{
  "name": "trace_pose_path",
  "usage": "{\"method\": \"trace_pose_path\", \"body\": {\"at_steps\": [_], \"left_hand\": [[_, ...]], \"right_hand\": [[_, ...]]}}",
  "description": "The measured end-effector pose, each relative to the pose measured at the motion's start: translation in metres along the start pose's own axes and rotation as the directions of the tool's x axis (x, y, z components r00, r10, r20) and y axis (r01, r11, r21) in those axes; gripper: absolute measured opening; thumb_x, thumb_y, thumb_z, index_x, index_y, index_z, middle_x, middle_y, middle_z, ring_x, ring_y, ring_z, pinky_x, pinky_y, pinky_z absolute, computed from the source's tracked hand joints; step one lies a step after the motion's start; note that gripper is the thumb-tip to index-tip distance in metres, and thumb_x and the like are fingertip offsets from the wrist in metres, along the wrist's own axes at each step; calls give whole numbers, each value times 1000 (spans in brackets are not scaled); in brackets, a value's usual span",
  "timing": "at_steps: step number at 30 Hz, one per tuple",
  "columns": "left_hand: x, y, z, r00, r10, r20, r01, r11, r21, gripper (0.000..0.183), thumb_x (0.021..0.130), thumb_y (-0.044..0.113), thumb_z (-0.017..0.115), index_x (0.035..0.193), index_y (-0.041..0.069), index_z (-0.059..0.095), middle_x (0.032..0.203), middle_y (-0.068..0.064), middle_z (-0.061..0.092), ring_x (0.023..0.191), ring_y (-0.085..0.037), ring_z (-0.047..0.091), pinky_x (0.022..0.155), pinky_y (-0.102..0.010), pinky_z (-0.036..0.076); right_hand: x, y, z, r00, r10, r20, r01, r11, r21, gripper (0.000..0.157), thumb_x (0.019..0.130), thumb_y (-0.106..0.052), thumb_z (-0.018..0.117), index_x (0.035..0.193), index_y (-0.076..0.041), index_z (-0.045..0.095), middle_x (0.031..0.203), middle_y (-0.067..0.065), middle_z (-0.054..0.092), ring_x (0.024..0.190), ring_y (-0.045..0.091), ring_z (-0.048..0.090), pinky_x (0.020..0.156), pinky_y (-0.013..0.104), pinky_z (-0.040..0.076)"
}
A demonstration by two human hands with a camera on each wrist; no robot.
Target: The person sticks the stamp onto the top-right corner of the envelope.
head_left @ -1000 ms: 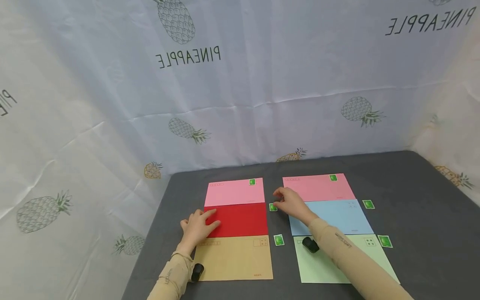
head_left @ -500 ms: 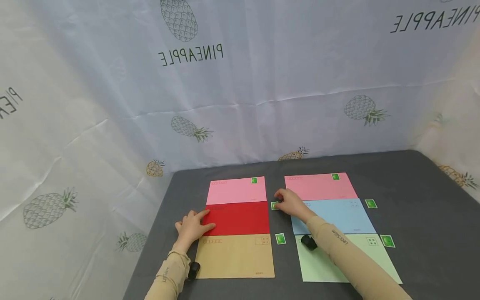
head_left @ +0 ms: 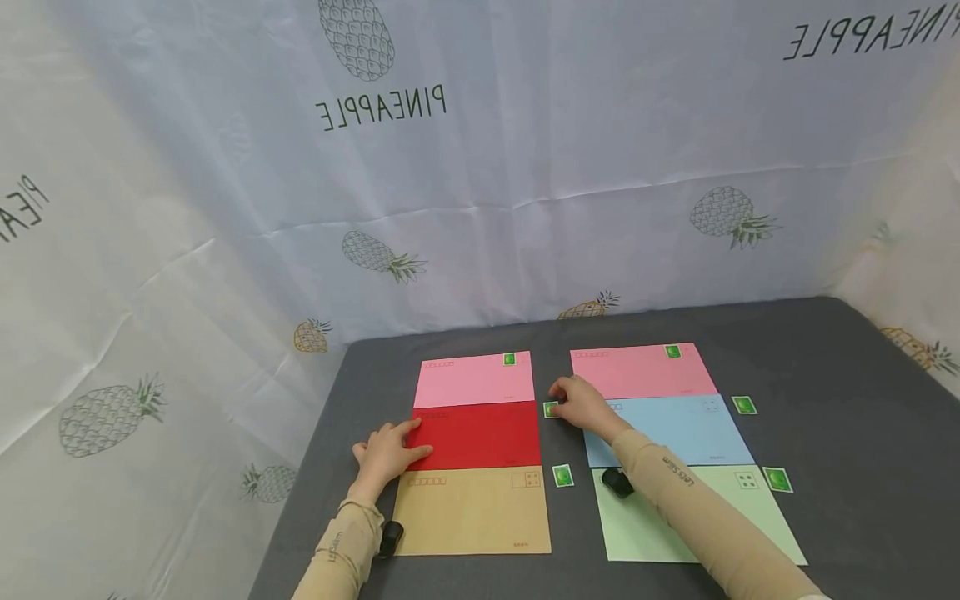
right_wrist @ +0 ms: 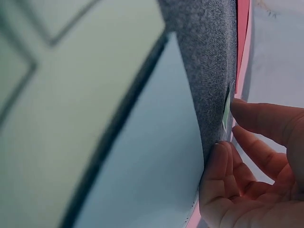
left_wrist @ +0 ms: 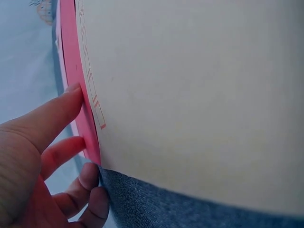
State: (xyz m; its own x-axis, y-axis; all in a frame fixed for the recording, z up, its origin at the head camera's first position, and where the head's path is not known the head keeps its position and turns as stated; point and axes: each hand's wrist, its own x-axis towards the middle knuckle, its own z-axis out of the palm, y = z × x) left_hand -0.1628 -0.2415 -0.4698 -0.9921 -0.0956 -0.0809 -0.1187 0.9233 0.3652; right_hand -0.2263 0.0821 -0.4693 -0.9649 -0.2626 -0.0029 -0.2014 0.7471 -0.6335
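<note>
Near: tan oblong paper envelope (head_left: pixel 472 517), pale-green oblong paper envelope (head_left: pixel 641 529), no stamp seen | Mid: red oblong paper envelope (head_left: pixel 480 437), unstamped, touched by left grip (head_left: pixel 386 457), digits apart; blue oblong paper envelope (head_left: pixel 686 423), unstamped; square green paper stamp (head_left: pixel 548 410) on grey table (head_left: pixel 847 358), touched by right grip (head_left: pixel 585 407), clamping cannot be told | Far: pink oblong paper envelopes (head_left: pixel 472 383), both stamped; four judged left

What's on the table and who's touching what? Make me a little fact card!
Left column: pink envelope, red envelope, tan envelope
Right column: second pink envelope, blue envelope, green envelope
Green stamps: six; one on each pink envelope, two between the columns, two farther right
Left grip: touching the red envelope's left side
Right grip: at the farther middle stamp; pinching unclear
</note>
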Motion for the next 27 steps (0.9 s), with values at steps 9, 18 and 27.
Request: {"method": "trace_pose_path", "body": {"at_steps": [9, 18, 27], "left_hand": [[1, -3, 0, 1000, -5, 8, 6, 1000, -14, 63, 73, 39, 75, 129, 17, 56, 103, -15, 58, 95, -33, 53, 80, -56, 26], [3, -4, -1, 1000, 8, 3, -8, 1000, -15, 62, 73, 39, 75, 129, 17, 57, 96, -13, 58, 91, -31, 53, 79, -55, 25], [3, -5, 0, 1000, 10, 7, -9, 1000, -18, 62, 74, 40, 75, 129, 17, 57, 98, -13, 59, 93, -31, 55, 79, -56, 26]], "right_hand": [[2, 0, 3, 1000, 29, 1, -29, 1000, -11, 21, 78, -7, 68, 97, -2, 65, 88, 9, 55, 77, 19, 48, 68, 32, 45], [2, -1, 3, 1000, 23, 3, -23, 1000, -4, 15, 78, -4, 65, 93, -2, 65, 78, 6, 52, 71, 17, 46, 59, 26, 39], [2, -2, 3, 999, 42, 4, -42, 999, 23, 12, 76, -2, 66, 88, -2, 62, 72, 5, 51, 65, 17, 45, 57, 26, 37]]}}
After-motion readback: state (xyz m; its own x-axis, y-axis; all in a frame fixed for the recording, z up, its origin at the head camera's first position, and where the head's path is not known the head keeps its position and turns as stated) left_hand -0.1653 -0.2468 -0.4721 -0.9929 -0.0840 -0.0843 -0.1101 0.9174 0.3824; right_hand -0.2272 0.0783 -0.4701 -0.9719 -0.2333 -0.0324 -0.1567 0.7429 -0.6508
